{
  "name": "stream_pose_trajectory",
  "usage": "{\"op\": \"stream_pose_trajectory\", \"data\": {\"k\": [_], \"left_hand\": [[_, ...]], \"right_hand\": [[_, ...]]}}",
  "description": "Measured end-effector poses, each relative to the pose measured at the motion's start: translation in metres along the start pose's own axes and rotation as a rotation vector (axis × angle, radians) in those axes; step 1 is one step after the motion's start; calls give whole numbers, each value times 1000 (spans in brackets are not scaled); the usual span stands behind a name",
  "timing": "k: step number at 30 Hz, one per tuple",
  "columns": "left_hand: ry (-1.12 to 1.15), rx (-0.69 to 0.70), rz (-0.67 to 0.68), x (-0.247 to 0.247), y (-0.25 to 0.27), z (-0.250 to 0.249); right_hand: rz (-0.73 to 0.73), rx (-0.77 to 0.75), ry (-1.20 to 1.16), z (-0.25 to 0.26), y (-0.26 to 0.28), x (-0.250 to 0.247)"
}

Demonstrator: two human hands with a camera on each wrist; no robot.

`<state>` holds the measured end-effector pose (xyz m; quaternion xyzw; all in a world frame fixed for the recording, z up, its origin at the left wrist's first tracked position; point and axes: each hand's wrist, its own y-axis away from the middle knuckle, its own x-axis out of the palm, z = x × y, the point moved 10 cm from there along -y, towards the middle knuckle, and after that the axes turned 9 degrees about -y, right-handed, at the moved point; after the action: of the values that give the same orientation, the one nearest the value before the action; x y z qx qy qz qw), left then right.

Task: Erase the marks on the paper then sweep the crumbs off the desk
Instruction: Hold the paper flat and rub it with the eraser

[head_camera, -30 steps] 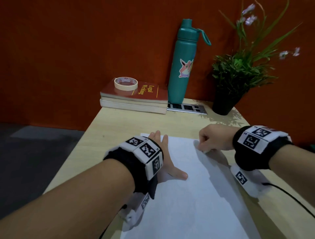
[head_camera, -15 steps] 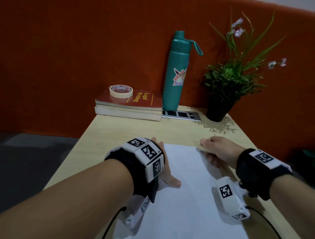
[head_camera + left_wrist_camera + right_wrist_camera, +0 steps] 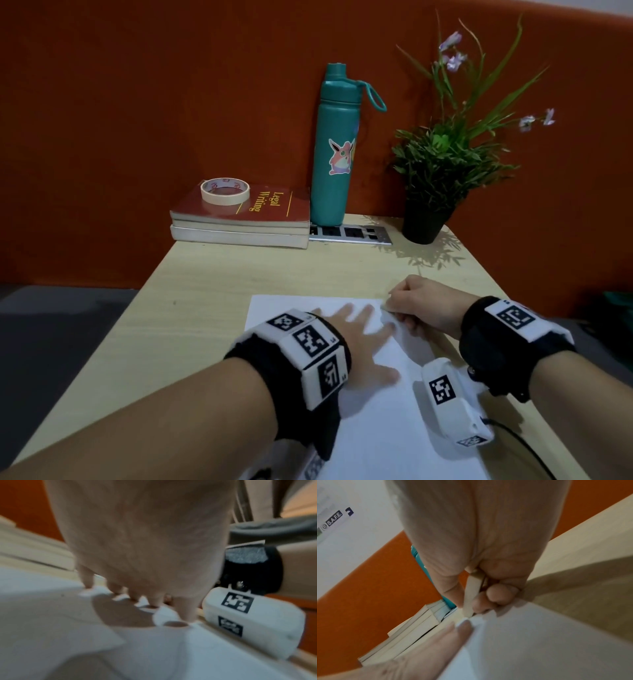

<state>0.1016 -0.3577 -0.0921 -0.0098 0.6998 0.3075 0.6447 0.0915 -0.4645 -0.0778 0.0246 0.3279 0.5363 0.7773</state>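
A white sheet of paper lies on the pale wooden desk. My left hand lies flat on the sheet's far part, fingers spread; in the left wrist view its fingertips press on the paper. My right hand sits at the sheet's far right corner. In the right wrist view its thumb and fingers pinch a white eraser, whose tip meets the paper at its edge. A left finger lies just beside that tip. I can make out no marks or crumbs.
At the back of the desk stand stacked books with a tape roll on top, a teal bottle, a socket panel and a potted plant. An orange partition rises behind them. The desk's left edge drops to grey floor.
My left hand has slid right across the paper, from its far left corner toward the right hand. The right hand has stayed at the far right corner with the eraser.
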Motion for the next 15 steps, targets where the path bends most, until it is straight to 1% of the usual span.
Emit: {"op": "stream_pose_trajectory", "data": {"k": [2,3,4,7,9,10,12,14,15], "left_hand": [[42,-207,-14,2,3,32],[66,-285,-5,5,9,47],[74,-305,9,9,12,57],[63,-238,62,17,21,63],[72,-248,33,17,24,63],[84,-256,10,16,23,63],[121,-260,-33,15,24,62],[141,-263,-36,18,22,64],[137,-267,-25,21,22,65]], "right_hand": [[12,-10,41,3,2,1],[11,-10,67,5,2,0],[5,-6,101,7,2,0],[-40,-11,304,17,2,6],[-34,-19,439,22,4,20],[-19,-8,474,23,4,25],[-44,14,503,24,1,22],[-72,16,505,27,0,23],[-50,-5,503,31,0,31]]}}
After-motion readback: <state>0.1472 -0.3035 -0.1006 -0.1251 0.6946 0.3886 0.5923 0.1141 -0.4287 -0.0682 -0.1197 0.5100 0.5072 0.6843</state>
